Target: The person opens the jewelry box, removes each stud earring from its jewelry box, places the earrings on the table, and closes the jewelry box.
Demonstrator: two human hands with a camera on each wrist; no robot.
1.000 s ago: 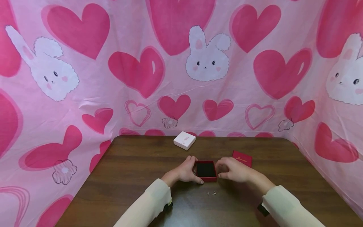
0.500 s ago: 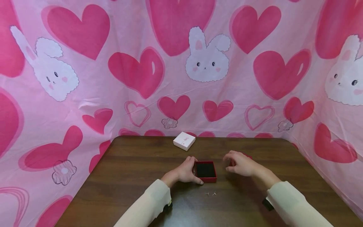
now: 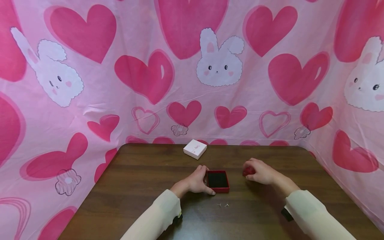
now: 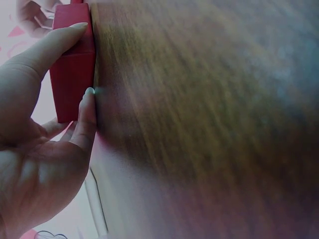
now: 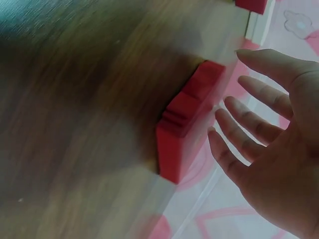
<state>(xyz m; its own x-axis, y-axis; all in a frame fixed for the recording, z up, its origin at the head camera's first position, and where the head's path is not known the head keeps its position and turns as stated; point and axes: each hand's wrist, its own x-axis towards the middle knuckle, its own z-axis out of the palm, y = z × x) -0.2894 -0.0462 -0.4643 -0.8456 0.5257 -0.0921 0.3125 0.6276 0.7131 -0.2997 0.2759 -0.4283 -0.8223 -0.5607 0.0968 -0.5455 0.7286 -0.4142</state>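
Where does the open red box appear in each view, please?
Head: open red box, lower centre, held by the left hand.
Left wrist: upper left, thumb against it.
Right wrist: probably the red piece cut off by the top edge, right of centre.
Shared landmark: the brown tabletop.

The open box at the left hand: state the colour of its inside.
The open box is black, or nearly so, inside; the head view shows it best.

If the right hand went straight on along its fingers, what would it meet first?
Most likely the red lid, just ahead of the right hand in its wrist view, though how much gap remains is hard to judge.
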